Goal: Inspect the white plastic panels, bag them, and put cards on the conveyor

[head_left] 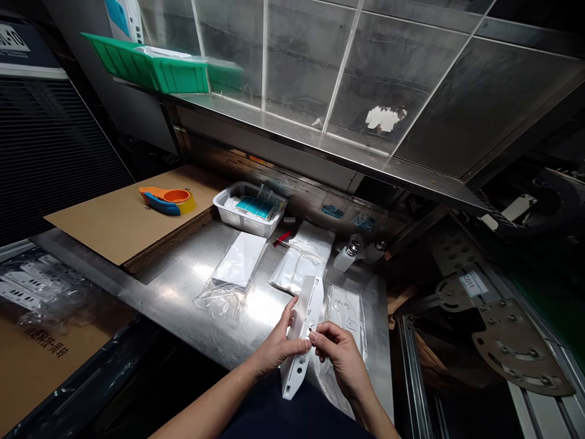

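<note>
A long white plastic panel [301, 360], with cutouts and a round hole along its narrow face, is held tilted at the front edge of the metal table. My left hand [283, 341] grips it by its sides, thumb on the near face. At the panel's middle, my right hand [336, 347] has thumb and forefinger pinched against the cutout edge; whether a small part sits between those fingertips is hidden. Just beyond lie a stack of clear plastic bags [301, 256] and, to the right, a bagged white part [346, 308].
Stacked cardboard sheets [114, 225] carry an orange and blue tape dispenser [169, 200]. A grey tub [249, 224] holds teal labels. Nearby are a white bagged block [240, 259], a red-handled tool [282, 238] and a pump bottle [346, 256]. A metal shelf [292, 137] overhangs the back.
</note>
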`<state>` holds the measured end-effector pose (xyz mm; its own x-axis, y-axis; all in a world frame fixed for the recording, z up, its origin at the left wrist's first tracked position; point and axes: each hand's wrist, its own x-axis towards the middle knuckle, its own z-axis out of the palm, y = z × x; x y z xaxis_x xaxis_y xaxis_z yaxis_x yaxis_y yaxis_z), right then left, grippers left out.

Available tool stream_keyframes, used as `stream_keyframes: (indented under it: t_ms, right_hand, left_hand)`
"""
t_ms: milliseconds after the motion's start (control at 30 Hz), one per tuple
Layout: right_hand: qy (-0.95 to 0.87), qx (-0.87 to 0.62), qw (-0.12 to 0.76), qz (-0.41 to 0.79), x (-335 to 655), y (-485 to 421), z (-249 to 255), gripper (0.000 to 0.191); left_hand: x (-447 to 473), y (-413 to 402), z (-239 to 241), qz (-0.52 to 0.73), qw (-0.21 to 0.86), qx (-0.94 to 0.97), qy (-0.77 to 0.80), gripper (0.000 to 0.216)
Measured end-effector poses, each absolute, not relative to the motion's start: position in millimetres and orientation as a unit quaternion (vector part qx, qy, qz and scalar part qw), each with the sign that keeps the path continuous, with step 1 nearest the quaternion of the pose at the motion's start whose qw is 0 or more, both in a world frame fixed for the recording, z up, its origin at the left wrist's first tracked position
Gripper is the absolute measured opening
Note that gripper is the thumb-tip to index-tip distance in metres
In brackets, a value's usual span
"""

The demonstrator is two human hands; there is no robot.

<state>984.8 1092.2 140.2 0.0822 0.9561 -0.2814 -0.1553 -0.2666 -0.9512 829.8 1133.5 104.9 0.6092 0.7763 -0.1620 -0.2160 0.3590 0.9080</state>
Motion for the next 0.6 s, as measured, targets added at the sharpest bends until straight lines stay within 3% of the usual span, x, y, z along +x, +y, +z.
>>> stream_keyframes:
  t_ms: [133,367,600]
  right_hand:
    - [-0.385,-0.545,0.474,0.574,987,1090,143,0.024]
    - [-0.562,-0.526,0.414,0.485,979,1081,149,0.013]
    - [-0.663,-0.478,0.370,0.441,974,1080,151,0.012]
  left_hand:
    - [824,1138,100,0.330,0.704,0.548,0.309,0.099]
    - [796,1164,106,0.371,0.413,0.812,0.180,0.112]
    - [785,1160,98,0.374,0.365,0.839,0.154,0.116]
